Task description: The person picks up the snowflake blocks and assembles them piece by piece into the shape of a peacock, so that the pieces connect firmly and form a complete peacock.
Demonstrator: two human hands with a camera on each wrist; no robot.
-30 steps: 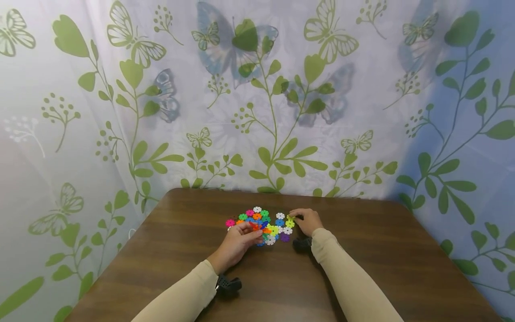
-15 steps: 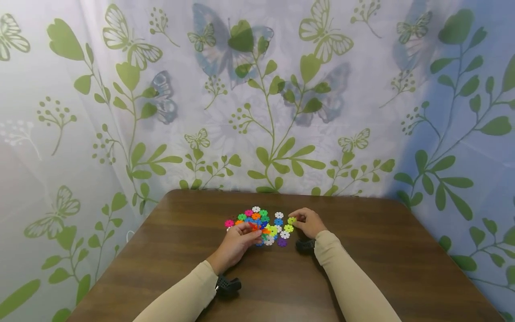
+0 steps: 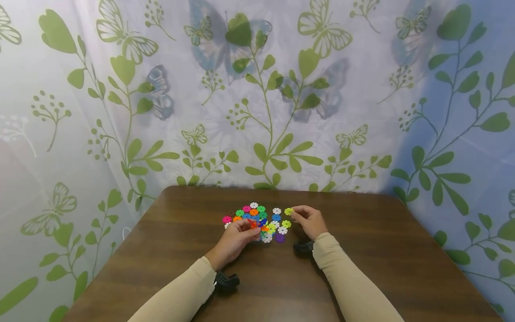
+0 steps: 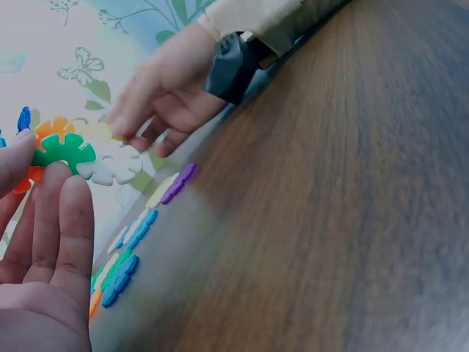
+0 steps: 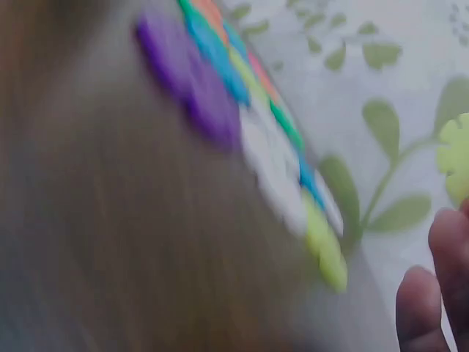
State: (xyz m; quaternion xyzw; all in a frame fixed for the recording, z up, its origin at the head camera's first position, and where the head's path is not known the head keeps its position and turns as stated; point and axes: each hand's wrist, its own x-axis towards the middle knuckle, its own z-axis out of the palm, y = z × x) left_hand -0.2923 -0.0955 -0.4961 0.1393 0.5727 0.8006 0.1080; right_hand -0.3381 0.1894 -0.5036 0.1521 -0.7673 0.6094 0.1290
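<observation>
My left hand (image 3: 235, 239) pinches a small cluster of joined plastic flower-shaped snowflake discs between thumb and fingers. In the left wrist view the cluster includes a green disc (image 4: 66, 152), a white disc (image 4: 119, 163), an orange disc (image 4: 55, 130) and a blue disc (image 4: 24, 119) seen nearly edge-on. My right hand (image 3: 310, 221) pinches a yellow-green snowflake disc (image 3: 288, 211) by its edge, raised off the table; the same yellow disc (image 5: 456, 158) shows at the right side of the right wrist view. The left fingers partly cover the cluster.
Several loose discs lie flat on the brown table (image 3: 362, 250), among them a purple disc (image 3: 280, 238), another yellow disc (image 3: 286, 224) and a pink disc (image 3: 227, 219). Black wrist devices (image 3: 227, 282) hang below both sleeves. A leaf-patterned curtain (image 3: 257, 112) stands behind the table.
My right hand has picked the yellow-green disc up from the right side of the loose discs. White and purple discs there shifted slightly nearer. The left hand keeps its cluster nearly still.
</observation>
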